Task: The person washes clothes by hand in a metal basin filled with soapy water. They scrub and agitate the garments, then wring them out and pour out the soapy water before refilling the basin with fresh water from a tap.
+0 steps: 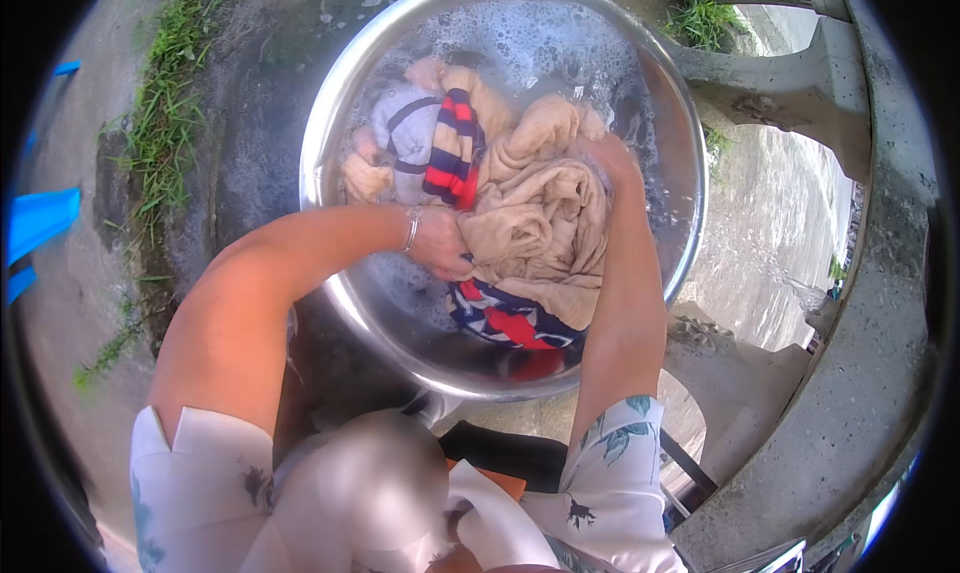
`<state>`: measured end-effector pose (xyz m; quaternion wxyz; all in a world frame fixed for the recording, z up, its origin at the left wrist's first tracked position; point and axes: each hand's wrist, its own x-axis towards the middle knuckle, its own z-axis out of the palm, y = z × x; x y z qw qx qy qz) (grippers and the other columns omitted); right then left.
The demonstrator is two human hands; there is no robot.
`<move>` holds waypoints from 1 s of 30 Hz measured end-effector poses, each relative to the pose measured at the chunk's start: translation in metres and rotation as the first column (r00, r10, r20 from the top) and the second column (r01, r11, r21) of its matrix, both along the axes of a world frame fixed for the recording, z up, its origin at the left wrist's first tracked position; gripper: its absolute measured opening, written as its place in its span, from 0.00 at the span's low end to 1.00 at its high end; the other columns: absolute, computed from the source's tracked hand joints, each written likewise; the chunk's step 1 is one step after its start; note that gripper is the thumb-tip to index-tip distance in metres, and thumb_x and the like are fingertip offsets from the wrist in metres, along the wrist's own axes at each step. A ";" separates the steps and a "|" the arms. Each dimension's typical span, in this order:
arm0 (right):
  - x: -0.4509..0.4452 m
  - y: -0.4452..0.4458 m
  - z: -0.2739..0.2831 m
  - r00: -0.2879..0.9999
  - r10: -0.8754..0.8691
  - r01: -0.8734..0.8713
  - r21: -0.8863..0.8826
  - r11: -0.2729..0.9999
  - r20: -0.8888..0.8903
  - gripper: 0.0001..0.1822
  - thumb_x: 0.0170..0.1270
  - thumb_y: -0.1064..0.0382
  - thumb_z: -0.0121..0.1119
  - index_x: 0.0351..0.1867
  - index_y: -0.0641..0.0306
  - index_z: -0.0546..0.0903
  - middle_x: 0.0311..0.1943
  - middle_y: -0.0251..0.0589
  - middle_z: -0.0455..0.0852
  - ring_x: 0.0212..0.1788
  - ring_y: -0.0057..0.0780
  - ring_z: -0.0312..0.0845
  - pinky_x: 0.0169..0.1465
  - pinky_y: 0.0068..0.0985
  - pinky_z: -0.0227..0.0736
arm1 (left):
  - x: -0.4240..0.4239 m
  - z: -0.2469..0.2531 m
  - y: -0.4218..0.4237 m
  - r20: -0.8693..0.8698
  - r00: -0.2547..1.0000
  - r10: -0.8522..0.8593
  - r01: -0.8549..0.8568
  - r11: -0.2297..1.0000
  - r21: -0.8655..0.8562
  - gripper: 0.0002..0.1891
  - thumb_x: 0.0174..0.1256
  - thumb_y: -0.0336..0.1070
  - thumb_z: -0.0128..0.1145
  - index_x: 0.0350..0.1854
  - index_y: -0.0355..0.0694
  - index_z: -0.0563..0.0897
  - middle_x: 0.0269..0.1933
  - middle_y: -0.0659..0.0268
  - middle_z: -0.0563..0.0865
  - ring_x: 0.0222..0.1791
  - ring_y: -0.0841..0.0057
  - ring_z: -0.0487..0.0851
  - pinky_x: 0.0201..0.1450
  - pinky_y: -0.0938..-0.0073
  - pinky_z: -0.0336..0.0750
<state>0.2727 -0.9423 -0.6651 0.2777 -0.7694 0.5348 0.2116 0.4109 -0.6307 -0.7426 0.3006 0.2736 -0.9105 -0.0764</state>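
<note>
Before me stands a large round metal basin (pixel 688 220) holding soapy water (pixel 517 37) and wet laundry. A bunched beige cloth (pixel 551 213) fills the middle. My left hand (pixel 442 244), with a bracelet at its wrist, grips the left edge of this cloth. On the far right side of the heap, my right hand (pixel 611 157) is pressed against the cloth; its fingers are partly hidden by fabric and suds. A striped red, navy and tan fabric (pixel 454 149) lies beside a light grey garment (pixel 412 123). Navy and red patterned fabric (pixel 517 322) shows under the beige cloth's near edge.
A concrete balustrade (pixel 877 288) runs along the right, with openings onto paved ground (pixel 757 220). Grass (pixel 161 123) grows in a strip on the left. Blue plastic objects (pixel 41 224) sit at the far left. Dark wet concrete (pixel 255 108) lies left of the basin.
</note>
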 end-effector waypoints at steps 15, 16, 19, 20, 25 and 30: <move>-0.016 0.294 0.162 0.821 0.557 -0.389 -0.592 0.706 0.125 0.16 0.46 0.54 0.66 0.28 0.66 0.78 0.26 0.53 0.81 0.33 0.52 0.78 0.39 0.44 0.68 | 0.003 -0.011 0.037 0.217 0.974 0.073 -0.048 0.992 -0.116 0.21 0.61 0.44 0.57 0.57 0.48 0.81 0.58 0.64 0.83 0.62 0.68 0.77 0.66 0.64 0.68; -0.016 0.309 0.169 0.792 0.602 -0.431 -0.602 0.672 0.106 0.17 0.44 0.54 0.68 0.28 0.64 0.77 0.25 0.50 0.80 0.32 0.50 0.78 0.39 0.42 0.67 | 0.006 0.007 0.047 0.301 0.954 0.016 -0.043 0.995 0.085 0.20 0.62 0.44 0.57 0.57 0.47 0.81 0.57 0.63 0.83 0.62 0.68 0.77 0.67 0.64 0.67; -0.028 0.341 0.194 0.766 0.642 -0.524 -0.547 0.653 0.035 0.18 0.41 0.53 0.70 0.28 0.61 0.77 0.25 0.44 0.78 0.32 0.45 0.77 0.40 0.39 0.66 | 0.008 0.086 0.057 0.443 0.872 -0.209 -0.164 0.727 0.666 0.20 0.65 0.46 0.57 0.56 0.43 0.81 0.56 0.62 0.84 0.63 0.69 0.77 0.68 0.67 0.67; -0.026 0.347 0.199 0.751 0.659 -0.553 -0.516 0.654 0.031 0.19 0.40 0.53 0.70 0.29 0.60 0.77 0.25 0.43 0.78 0.33 0.44 0.77 0.40 0.38 0.66 | 0.028 0.117 0.054 0.432 0.860 -0.274 -0.186 0.619 0.763 0.20 0.66 0.46 0.57 0.56 0.41 0.81 0.56 0.61 0.84 0.63 0.69 0.77 0.68 0.68 0.66; -0.010 0.344 0.180 0.603 0.749 -0.691 -0.287 0.663 0.277 0.17 0.42 0.52 0.70 0.27 0.59 0.77 0.25 0.42 0.79 0.30 0.42 0.79 0.36 0.37 0.71 | 0.141 0.196 -0.014 0.066 0.997 0.036 -0.064 -0.071 0.995 0.19 0.63 0.50 0.61 0.29 0.35 0.86 0.28 0.63 0.86 0.30 0.75 0.86 0.37 0.72 0.79; 0.040 0.315 0.120 0.544 0.753 -0.783 -0.098 0.614 0.370 0.20 0.47 0.45 0.66 0.27 0.60 0.79 0.24 0.46 0.84 0.30 0.43 0.83 0.35 0.38 0.75 | 0.163 0.074 -0.100 0.259 0.520 0.814 -0.773 0.319 0.548 0.38 0.60 0.67 0.56 0.52 0.30 0.79 0.45 0.45 0.83 0.45 0.57 0.81 0.54 0.65 0.74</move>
